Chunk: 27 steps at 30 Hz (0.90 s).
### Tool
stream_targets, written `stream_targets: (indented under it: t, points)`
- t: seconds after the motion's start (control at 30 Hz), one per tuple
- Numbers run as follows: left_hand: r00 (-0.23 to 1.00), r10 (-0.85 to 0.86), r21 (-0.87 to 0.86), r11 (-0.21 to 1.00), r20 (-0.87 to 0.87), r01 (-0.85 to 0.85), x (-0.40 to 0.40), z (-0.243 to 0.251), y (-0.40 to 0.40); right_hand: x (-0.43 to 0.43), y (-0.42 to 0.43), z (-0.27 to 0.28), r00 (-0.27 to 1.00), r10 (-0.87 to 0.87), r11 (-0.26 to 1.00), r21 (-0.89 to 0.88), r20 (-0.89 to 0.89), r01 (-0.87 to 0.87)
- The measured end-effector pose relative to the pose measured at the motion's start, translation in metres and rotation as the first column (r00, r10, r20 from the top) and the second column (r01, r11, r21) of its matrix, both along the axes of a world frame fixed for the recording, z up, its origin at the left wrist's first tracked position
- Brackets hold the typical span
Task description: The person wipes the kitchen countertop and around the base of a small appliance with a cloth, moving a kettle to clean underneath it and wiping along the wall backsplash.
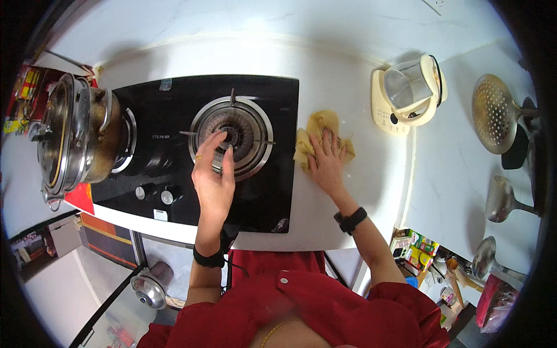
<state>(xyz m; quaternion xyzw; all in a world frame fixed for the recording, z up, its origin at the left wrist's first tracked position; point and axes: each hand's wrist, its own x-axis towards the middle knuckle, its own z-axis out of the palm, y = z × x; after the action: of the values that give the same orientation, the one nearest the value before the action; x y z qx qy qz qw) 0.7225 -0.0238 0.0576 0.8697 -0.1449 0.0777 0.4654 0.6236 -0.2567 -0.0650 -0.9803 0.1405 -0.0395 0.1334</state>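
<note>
My right hand [327,167] lies flat with spread fingers on a crumpled yellow cloth [323,122], pressing it against the white countertop [343,226] beside the cooktop's right edge. My left hand [214,174] is over the right burner [233,135] of the black glass gas cooktop [152,165]. Its thumb and fingers are curved and apart, with nothing seen between them. Whether its fingertips touch the burner cannot be told. Two control knobs [166,196] sit at the cooktop's front left.
A tall steel steamer pot with a lid [80,135] stands over the left burner. A cream electric kettle on its base [407,89] stands at the back right. A steel skimmer [494,114] and several ladles hang at the right wall.
</note>
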Motion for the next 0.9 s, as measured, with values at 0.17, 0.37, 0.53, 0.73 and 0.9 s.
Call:
stream_targets:
  t: [0.17, 0.37, 0.53, 0.73, 0.9]
  points:
    - [0.999, -0.024, -0.042, 0.999, -0.035, 0.022, 0.012, -0.007, 0.001, 0.065, -0.031, -0.013, 1.000, 0.019, 0.996, -0.090, 0.020, -0.017]
    - [0.994, -0.068, -0.085, 0.995, -0.091, 0.060, 0.022, -0.013, 0.014, 0.129, -0.061, -0.026, 0.998, 0.003, 0.990, -0.140, -0.066, -0.013]
    - [0.991, -0.060, -0.038, 0.998, -0.118, 0.056, 0.016, -0.010, 0.035, 0.173, -0.091, -0.026, 0.987, -0.026, 0.991, -0.131, -0.156, 0.005]
    - [0.995, -0.034, -0.006, 0.999, -0.098, 0.033, -0.012, -0.011, 0.056, 0.178, -0.087, -0.031, 0.978, -0.104, 0.980, -0.188, -0.181, 0.070]
    - [0.998, -0.013, -0.042, 0.999, -0.064, 0.010, -0.042, -0.013, 0.066, 0.120, -0.049, -0.035, 0.986, -0.091, 0.959, -0.279, -0.138, 0.050]
